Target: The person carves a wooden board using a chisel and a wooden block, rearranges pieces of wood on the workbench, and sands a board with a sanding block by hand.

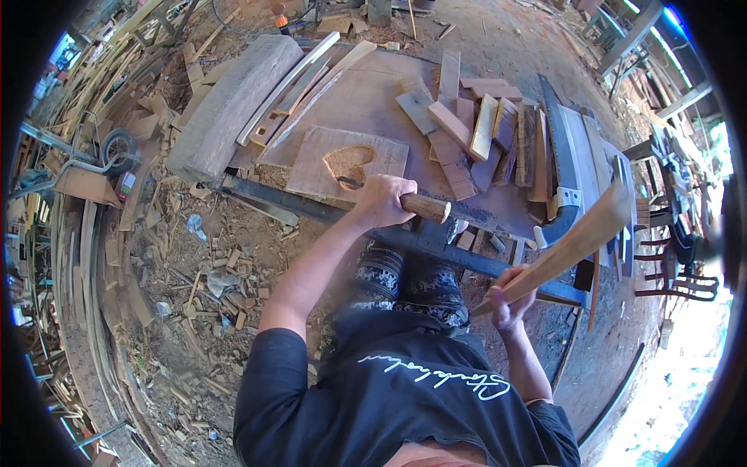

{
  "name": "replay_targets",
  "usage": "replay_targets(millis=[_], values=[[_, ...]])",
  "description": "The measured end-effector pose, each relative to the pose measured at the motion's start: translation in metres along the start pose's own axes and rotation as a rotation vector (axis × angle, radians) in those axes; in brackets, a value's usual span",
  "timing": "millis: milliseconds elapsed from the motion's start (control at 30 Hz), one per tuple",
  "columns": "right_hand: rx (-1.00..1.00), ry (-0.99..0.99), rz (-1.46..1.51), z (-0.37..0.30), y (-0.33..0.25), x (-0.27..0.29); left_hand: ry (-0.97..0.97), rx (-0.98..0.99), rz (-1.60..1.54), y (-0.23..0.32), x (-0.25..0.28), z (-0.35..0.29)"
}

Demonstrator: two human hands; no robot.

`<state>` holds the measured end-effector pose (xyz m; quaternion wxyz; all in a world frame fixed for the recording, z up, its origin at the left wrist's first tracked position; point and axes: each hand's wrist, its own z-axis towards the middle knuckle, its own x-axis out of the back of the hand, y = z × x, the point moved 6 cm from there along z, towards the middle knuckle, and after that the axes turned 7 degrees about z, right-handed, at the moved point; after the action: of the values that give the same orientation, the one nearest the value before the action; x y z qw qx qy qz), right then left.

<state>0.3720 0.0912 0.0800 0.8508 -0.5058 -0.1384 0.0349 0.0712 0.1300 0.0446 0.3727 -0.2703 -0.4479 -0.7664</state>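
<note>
My left hand (381, 201) is closed around a chisel, whose wooden handle (426, 207) sticks out to the right. Its dark blade reaches the lower edge of a heart-shaped hollow (349, 163) cut into a flat wooden board (391, 157). Wood crumbs line the hollow. In my right hand (512, 297), the narrow end of a flat wooden club (572, 247) is gripped. The club's broad end is raised up and to the right, slightly blurred, apart from the chisel handle.
A thick timber beam (233, 105) and long strips (315, 97) lie left of the board. Several wood blocks (450, 124) are piled to its right, beside a handsaw (559, 148). The bench's dark front rail (292, 201) runs before my legs. Scraps litter the ground (210, 257).
</note>
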Motion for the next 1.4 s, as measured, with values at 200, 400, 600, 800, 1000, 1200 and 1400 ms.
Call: replay_targets(millis=[200,400,600,800,1000,1200,1400], values=[[-0.46,-0.3,-0.33,-0.003,0.035,-0.003,-0.028,-0.042,0.047,-0.003,0.001,-0.004],[-0.33,-0.159,-0.16,0.005,0.005,0.007,0.062,-0.165,-0.034,0.018,0.002,-0.002],[-0.342,-0.276,-0.267,-0.015,0.004,0.018,0.054,-0.153,-0.028,0.022,0.001,-0.011],[-0.124,-0.269,-0.132,-0.017,0.002,-0.004,0.054,-0.123,-0.002,0.014,0.006,-0.012],[-0.405,-0.267,-0.204,-0.006,0.02,-0.009,0.031,-0.078,-0.002,0.004,0.013,-0.015],[-0.468,-0.481,-0.259,-0.002,0.038,-0.019,0.039,-0.049,0.012,-0.009,0.016,-0.009],[-0.481,-0.276,-0.293,0.002,0.035,-0.001,0.09,-0.157,0.033,0.009,0.017,-0.01]])
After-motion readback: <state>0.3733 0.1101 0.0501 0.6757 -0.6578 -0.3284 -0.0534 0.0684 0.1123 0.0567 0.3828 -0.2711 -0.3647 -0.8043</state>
